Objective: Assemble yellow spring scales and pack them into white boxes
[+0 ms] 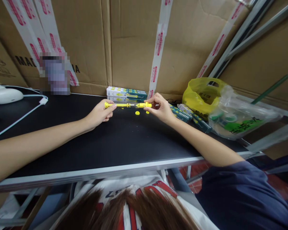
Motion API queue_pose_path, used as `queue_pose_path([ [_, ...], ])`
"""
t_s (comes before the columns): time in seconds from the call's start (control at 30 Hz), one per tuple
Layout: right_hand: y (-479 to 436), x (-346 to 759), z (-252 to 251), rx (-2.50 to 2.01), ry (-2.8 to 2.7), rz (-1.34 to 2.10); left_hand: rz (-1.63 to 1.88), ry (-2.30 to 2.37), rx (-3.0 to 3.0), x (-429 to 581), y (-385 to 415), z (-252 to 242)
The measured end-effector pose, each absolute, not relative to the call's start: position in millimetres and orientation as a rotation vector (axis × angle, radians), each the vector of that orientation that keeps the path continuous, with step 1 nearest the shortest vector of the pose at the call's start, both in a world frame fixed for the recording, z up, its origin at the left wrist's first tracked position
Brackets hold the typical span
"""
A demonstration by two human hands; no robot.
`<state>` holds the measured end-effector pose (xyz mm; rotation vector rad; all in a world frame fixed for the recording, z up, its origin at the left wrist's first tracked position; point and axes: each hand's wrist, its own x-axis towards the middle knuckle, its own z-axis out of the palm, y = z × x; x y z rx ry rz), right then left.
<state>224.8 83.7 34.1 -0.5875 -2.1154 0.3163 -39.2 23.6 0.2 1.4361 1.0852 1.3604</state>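
Both hands hold a slim yellow rod-shaped tool (121, 105) level above the black tabletop (124, 140). It has a clear or dark section near its middle; I cannot make out its exact kind. My left hand (100, 114) pinches the left end between thumb and fingers. At the thicker right end, my right hand (160, 108) grips with thumb and fingertips. A small yellow cap-like piece (137, 113) lies on the table just below the tool, and a second yellow piece (147, 112) is close to my right fingers.
Printed slim boxes (127, 92) are stacked behind my hands. More such boxes (199, 123) lie at the right, beside a yellow plastic bag (201, 95) and a clear bag (240, 124). White cable (21, 119) runs along the left. A large carton (132, 41) forms the back.
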Motion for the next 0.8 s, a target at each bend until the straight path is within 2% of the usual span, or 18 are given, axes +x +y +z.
queue_pose_path([
  [0.2, 84, 224, 32, -0.605, -2.136, 0.364, 1.365, 1.086, 1.459, -40, 24, 0],
  [0.57, 83, 220, 23, -0.648, -2.093, 0.772, 1.354, 1.099, 1.470, -38, 22, 2],
  [0.8, 84, 220, 21, -0.637, -2.075, 0.815, 1.369, 1.061, 1.458, -38, 24, -1],
])
